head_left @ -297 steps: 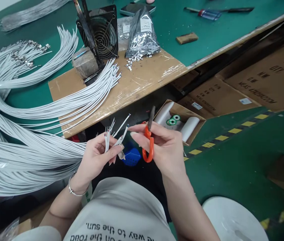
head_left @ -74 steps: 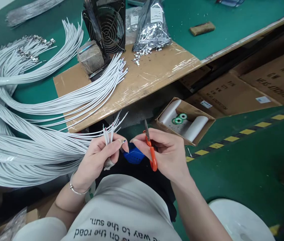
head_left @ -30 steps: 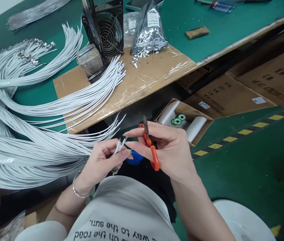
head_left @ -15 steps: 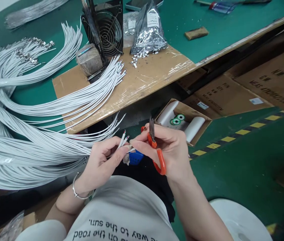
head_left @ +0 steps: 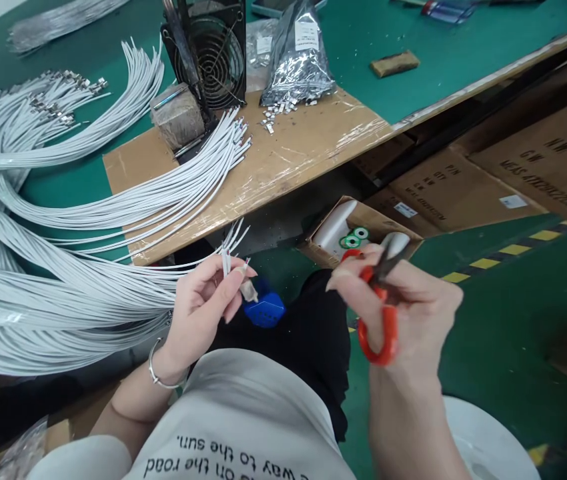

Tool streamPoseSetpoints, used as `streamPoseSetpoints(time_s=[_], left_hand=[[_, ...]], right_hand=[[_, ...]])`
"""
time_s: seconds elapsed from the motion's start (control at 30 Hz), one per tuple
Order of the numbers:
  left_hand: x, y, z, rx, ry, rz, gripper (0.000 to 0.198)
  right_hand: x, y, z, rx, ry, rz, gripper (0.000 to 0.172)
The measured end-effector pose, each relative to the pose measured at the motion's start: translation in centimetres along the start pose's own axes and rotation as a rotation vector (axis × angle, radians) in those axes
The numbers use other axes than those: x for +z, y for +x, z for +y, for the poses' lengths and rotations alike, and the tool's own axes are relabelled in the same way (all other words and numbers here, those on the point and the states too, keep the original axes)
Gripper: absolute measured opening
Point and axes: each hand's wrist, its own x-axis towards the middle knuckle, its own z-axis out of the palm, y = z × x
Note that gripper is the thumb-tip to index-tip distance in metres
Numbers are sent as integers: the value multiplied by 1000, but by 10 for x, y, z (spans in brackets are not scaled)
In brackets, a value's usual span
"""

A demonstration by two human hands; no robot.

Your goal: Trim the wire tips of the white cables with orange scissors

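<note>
Down past the scissors (head_left: 379,292), a box (head_left: 316,255) holds green spools (head_left: 355,237)

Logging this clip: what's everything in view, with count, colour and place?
table: one, green, upper half
cardboard sheet: one, brown, on table
cables: uncountable, white, left
fan: one, black, on table
wrapped block: one, greyish, before fan
bags: two, silver and clear, right of fan
loose pieces: many, whitish, before bags
bar: one, brown, table's right
tool handle: one, blue-red, top right
flat object: one, dark, top
box: one, brown, below table edge
spools: two, green-white, in box
rolls: two, white, in box
blue object: one, blue, centre
printed panels: two, brown, right
round object: one, white, lower right
shirt: one, white, bottom
scissors: one, orange-handled, in right hand
left hand: one, bare, holding cables
right hand: one, bare, holding scissors
</note>
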Motion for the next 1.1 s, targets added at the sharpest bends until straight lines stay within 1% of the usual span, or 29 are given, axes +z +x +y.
streamPoseSetpoints(time_s=[0.03,0.1,0.2,0.27,0.4,0.53,0.87,1.0,1.1], left_hand=[[0,0,3,-62,-31,-16,16],[0,1,7,-123,-50,-38,20],[0,0,8,-141,-18,-60,25],[-1,-1,7,-138,11,-68,26],[-1,-2,4,-122,52,-87,26],[0,-3,4,-94,49,-81,23],[0,-4,5,-89,80,-75,21],[0,-4,5,-105,87,-70,25],[-1,-5,5,-108,88,-68,23]], right_hand=[[1,-2,-1,-30,-38,-75,32],[4,-5,-3,-60,-97,-205,34],[8,-6,-4,-58,-172,-352,40],[9,-6,-4,-58,-224,-416,44],[9,-5,-4,-67,-303,-489,45],[10,-4,-4,-60,-297,-525,47],[11,-4,-4,-103,-262,-509,47],[10,-4,-5,-98,-272,-512,47],[9,-3,-5,-118,-299,-500,46]])
